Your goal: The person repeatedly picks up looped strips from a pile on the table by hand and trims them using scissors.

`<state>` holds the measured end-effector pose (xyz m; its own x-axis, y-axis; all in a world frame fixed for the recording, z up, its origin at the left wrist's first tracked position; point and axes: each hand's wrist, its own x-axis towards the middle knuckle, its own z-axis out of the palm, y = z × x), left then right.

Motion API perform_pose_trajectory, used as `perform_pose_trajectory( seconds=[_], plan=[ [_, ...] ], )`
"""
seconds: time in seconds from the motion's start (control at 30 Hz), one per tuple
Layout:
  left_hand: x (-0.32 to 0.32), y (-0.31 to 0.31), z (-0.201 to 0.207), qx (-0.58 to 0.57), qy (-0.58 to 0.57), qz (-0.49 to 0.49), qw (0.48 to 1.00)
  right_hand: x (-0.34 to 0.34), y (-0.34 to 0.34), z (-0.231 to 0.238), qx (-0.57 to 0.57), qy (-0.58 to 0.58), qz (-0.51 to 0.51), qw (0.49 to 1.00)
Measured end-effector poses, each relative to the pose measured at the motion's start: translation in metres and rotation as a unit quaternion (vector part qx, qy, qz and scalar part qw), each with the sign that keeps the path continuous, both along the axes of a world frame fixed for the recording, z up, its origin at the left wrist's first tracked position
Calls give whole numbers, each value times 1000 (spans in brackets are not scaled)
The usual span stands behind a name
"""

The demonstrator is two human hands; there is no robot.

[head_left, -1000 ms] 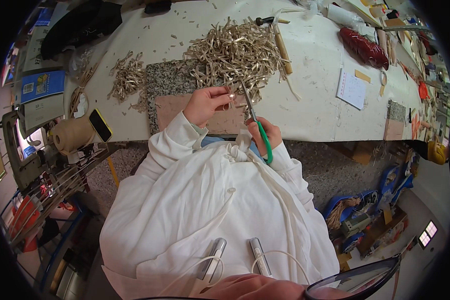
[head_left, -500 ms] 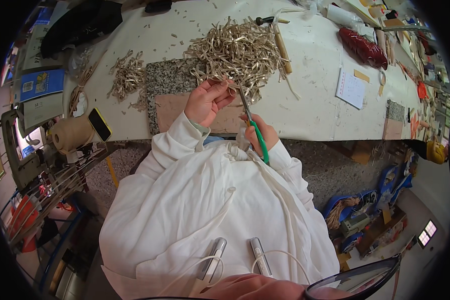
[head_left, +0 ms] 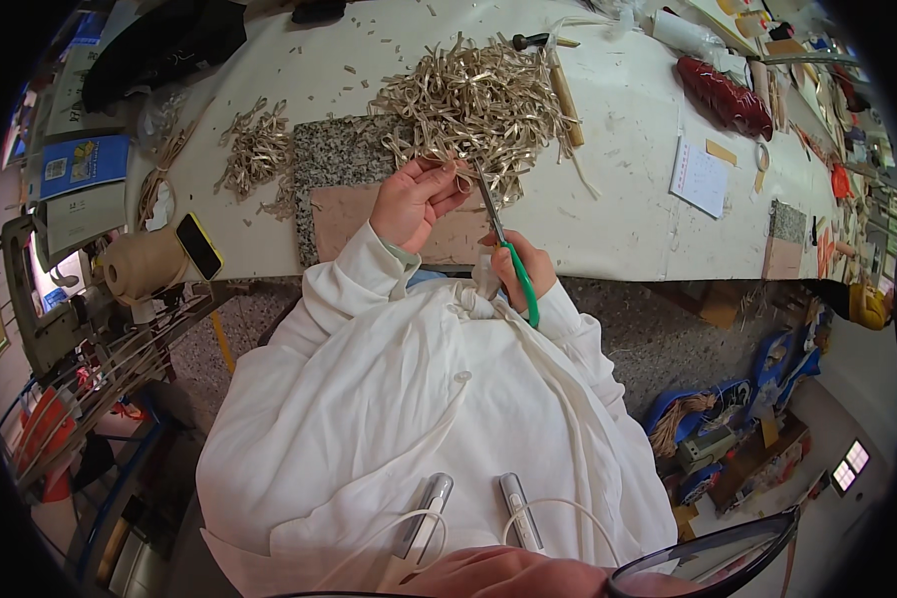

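My right hand (head_left: 524,269) is closed round the green handles of a pair of scissors (head_left: 519,274), whose blades point up and away toward my other hand. Between the thumb and fingers of my left hand (head_left: 415,202) a small gold strip loop (head_left: 462,183) is pinched, right beside the scissor tips. Just beyond both hands lies a large heap of shiny gold strip loops (head_left: 478,95). A smaller pile of the same loops (head_left: 256,149) rests to the left. Under my left hand are a speckled stone slab (head_left: 339,154) and a pinkish board (head_left: 344,221).
A hammer (head_left: 565,100) lies along the heap's right side. Farther right are a notepad (head_left: 699,176), a tape roll (head_left: 762,156) and a dark red wrapped bundle (head_left: 725,98). At left stand a thread cone (head_left: 142,267), a phone (head_left: 199,247) and a sewing machine (head_left: 42,309).
Both hands stay nearly in place at the edge of the heap. The scissors shift very slightly to the right, and the left hand keeps its pinch.
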<state>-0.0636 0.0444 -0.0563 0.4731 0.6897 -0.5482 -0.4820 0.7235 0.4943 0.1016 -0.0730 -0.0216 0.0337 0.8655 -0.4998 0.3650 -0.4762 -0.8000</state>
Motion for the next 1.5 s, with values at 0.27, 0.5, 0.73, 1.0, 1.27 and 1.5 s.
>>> perform_pose_trajectory(
  seconds=[0.27,0.5,0.73,1.0,1.27,1.5],
  plan=[
    [-42,42,-94,-8,76,83,994,1,-8,-15,-43,37,-102,993],
    [-64,70,-147,410,592,-135,680,2,-11,-26,-53,43,-119,991],
    [-55,69,-141,378,563,-251,691,-5,-7,-25,-56,13,-77,995],
    [-53,59,-125,443,539,-221,682,-6,-8,-40,-36,20,-38,998],
    [-41,49,-86,133,341,-134,921,-9,0,-36,-62,-13,-11,998],
    [-21,30,-33,30,193,-110,975,-5,8,-23,-59,36,-4,998]
  ],
)
